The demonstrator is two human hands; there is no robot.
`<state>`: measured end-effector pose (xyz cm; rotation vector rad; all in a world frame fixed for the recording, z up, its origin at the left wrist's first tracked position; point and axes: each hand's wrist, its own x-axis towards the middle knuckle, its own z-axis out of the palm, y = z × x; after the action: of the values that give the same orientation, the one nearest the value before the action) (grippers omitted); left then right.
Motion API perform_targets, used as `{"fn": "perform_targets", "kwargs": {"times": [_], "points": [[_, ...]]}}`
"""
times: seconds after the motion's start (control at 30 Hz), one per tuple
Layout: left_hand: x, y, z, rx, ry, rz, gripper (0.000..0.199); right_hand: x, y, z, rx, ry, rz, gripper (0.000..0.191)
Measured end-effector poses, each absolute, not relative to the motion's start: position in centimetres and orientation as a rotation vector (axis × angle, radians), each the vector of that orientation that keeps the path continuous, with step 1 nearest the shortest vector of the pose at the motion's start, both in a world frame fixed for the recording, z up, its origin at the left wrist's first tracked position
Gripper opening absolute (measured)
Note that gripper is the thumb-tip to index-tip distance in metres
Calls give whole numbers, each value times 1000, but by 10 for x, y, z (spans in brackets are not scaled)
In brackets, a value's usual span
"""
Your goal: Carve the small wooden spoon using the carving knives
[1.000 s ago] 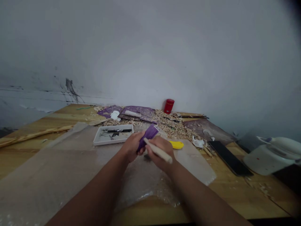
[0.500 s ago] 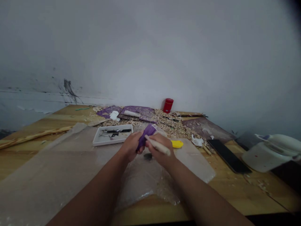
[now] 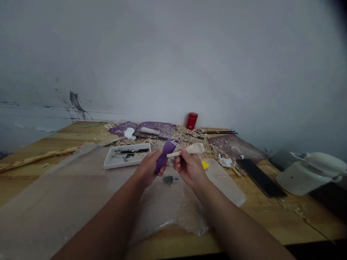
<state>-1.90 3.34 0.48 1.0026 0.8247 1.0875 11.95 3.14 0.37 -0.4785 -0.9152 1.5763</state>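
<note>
My left hand (image 3: pixel 148 168) grips a folded purple pad (image 3: pixel 164 156), which stands tilted out of my fingers. In my right hand (image 3: pixel 189 168) is a pale carved wooden spoon (image 3: pixel 195 148), pinched by its thin handle with the bowl pointing up and right. The two hands are close but apart, and the spoon handle's tip ends just beside the purple pad. Below them, a small dark tool with a grey head (image 3: pixel 168 179) lies on the plastic sheet (image 3: pixel 173 211).
A white tray (image 3: pixel 127 164) holding dark tools sits left of my hands. Wood shavings (image 3: pixel 196 142) heap behind them, around purple mats (image 3: pixel 155 127) and a red tin (image 3: pixel 192 121). A black slab (image 3: pixel 260 177) and a white appliance (image 3: pixel 306 177) stand right. A white wall rises behind the table.
My right hand has moved right, away from the left, and turned the spoon so its bowl now shows. The dark tool is uncovered. The purple pad stays in my left hand.
</note>
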Motion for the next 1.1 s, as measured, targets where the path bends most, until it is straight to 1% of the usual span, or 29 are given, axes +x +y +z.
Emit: {"fn": "perform_targets", "kwargs": {"times": [0.17, 0.27, 0.47, 0.6, 0.77, 0.87, 1.03, 1.1], "points": [[-18, 24, 13, 992, 619, 1010, 20, 120, 34, 4, -455, -846, 1616, 24], [-17, 21, 14, 1008, 579, 1035, 16, 120, 35, 4, -487, -834, 1624, 27], [-16, 22, 14, 959, 611, 1081, 19, 119, 35, 4, -501, -865, 1619, 28], [-18, 23, 16, 901, 619, 1116, 24, 120, 34, 5, -471, -902, 1608, 20], [-18, 25, 16, 885, 668, 1140, 22, 119, 30, 5, -470, -1060, 1493, 16], [-18, 27, 15, 883, 733, 1178, 20, 119, 30, 4, -505, -1139, 1424, 17], [-24, 34, 13, 874, 840, 1299, 20, 134, 37, 11, -584, -1202, 1324, 23], [-26, 37, 12, 875, 879, 1325, 21, 145, 41, 15, -619, -1244, 1267, 22]]}}
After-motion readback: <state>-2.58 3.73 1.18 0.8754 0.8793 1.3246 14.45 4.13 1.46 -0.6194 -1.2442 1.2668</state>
